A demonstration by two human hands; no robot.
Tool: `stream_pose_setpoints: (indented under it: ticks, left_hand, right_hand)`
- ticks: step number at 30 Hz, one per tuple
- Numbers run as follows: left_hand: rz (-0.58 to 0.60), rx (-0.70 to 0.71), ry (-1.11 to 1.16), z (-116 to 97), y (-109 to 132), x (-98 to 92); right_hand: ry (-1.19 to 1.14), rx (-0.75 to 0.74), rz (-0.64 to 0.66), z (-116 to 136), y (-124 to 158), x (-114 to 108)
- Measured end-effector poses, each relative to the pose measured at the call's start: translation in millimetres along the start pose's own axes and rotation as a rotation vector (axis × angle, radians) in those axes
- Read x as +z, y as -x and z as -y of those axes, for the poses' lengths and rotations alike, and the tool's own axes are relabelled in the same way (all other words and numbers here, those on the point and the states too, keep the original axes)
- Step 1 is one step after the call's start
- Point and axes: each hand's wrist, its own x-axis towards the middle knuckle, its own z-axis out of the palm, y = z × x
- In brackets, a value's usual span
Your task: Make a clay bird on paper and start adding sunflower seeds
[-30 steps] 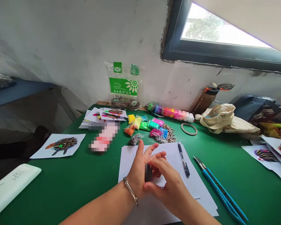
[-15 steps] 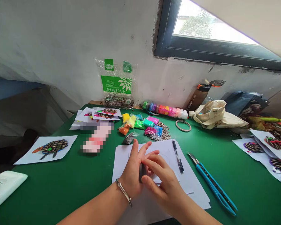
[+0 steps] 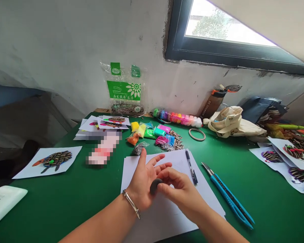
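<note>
My left hand [image 3: 144, 179] is held flat with its fingers spread, palm turned toward my right hand, a metal bangle on the wrist. A dark grey lump of clay [image 3: 155, 186] lies against that palm. My right hand [image 3: 178, 192] presses on the lump with curled fingers. Both hands hover over a stack of white paper sheets [image 3: 177, 216] on the green table [image 3: 73, 195]. A black pen [image 3: 191, 162] lies on the sheets just beyond my right hand.
A blue utility knife [image 3: 228, 195] lies right of the sheets. Small bags of coloured clay [image 3: 154, 133], sunflower seeds [image 3: 177, 141], a seed bag [image 3: 124, 91], a tape ring [image 3: 197, 134] and a cloth bag [image 3: 230, 123] sit behind. Seed pictures [image 3: 54, 158] lie left and right.
My right hand has slid down across the left palm, and the clay lump now looks rounder. The view has shifted slightly right.
</note>
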Motion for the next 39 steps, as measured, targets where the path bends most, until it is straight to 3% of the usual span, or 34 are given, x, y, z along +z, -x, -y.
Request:
stream_pose_setpoints:
  ticks: [4, 8, 12, 19, 28, 34, 39]
  left_hand:
    - [0.030, 0.110, -0.146, -9.4, 2.0, -2.9]
    - [0.066, 0.235, -0.508, -11.7, 2.8, -2.8]
    - [0.058, 0.317, -0.730, -10.3, -0.1, -1.7]
    - [0.078, 0.250, -0.811, -10.0, -4.6, -7.2]
    - [0.089, 0.252, -0.862, -12.0, -5.0, -7.4]
    - [0.087, 0.215, -0.897, -14.6, -3.1, -5.9]
    - [0.141, 0.156, -0.836, -15.5, -2.8, -7.4]
  right_hand:
    - [-0.211, 0.027, -0.098, -1.5, -4.9, -13.6]
    - [-0.196, 0.030, -0.246, -10.3, -7.8, -24.0]
    - [-0.199, 0.059, -0.255, -13.5, -9.4, -27.9]
    - [-0.074, 0.127, -0.166, -8.2, -11.0, -35.7]
    - [-0.021, 0.080, -0.178, -6.3, -9.5, -35.5]
    - [-0.079, 0.193, -0.095, -8.7, -12.1, -38.5]
    - [-0.042, 0.125, -0.054, -10.7, -11.8, -41.5]
